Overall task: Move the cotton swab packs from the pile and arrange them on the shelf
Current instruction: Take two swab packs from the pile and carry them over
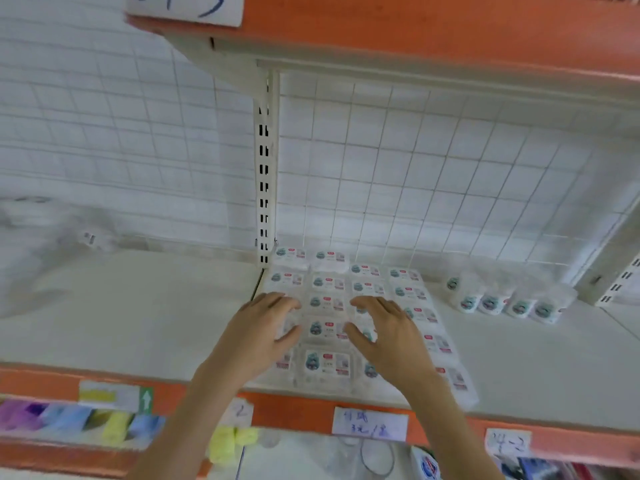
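Note:
Several clear cotton swab packs (pixel 327 303) with teal and red labels lie flat in neat columns on the white shelf (pixel 138 323), running from the back grid to the front edge. My left hand (pixel 263 327) hovers over the left column, fingers spread and loosely curved. My right hand (pixel 384 327) is over the third column in the same pose. Neither hand holds a pack; between them the second column shows. A loose pile of packs (pixel 502 299) sits at the right, near the back.
An orange shelf edge (pixel 294 410) with paper price tags runs along the front. A slotted upright post (pixel 264 188) and wire grid back panel stand behind. An upper orange shelf (pixel 415 26) overhangs. Coloured goods fill the lower shelf (pixel 69 417). A blurred white bag lies at far left.

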`<action>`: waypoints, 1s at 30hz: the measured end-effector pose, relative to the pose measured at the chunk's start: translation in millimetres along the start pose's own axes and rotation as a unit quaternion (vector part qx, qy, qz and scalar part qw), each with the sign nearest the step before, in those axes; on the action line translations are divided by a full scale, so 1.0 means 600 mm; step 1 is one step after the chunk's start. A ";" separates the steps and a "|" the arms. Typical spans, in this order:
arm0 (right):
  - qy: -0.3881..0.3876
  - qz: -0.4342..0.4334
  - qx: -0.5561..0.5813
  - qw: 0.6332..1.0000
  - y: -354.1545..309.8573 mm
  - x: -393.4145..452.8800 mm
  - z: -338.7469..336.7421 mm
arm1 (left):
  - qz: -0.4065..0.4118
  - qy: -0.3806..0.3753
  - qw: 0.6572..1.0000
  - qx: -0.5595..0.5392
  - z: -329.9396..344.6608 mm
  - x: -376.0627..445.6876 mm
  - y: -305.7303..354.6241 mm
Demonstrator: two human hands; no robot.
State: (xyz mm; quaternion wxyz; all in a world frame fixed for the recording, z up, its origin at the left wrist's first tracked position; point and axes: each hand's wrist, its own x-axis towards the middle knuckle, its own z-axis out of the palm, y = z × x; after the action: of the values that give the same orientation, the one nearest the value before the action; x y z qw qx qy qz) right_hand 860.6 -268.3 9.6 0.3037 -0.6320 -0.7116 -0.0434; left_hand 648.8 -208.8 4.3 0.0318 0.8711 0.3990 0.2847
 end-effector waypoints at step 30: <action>-0.261 -0.285 0.218 0.896 -0.481 -0.317 0.137 | -0.479 0.092 0.868 0.089 -0.237 -0.727 0.049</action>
State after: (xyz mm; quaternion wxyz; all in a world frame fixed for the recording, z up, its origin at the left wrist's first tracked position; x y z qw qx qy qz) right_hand 565.6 -454.4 -56.9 0.2116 -0.3090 -0.9065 0.1951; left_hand 368.1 -564.6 -73.8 0.0497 0.5417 0.7923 0.2764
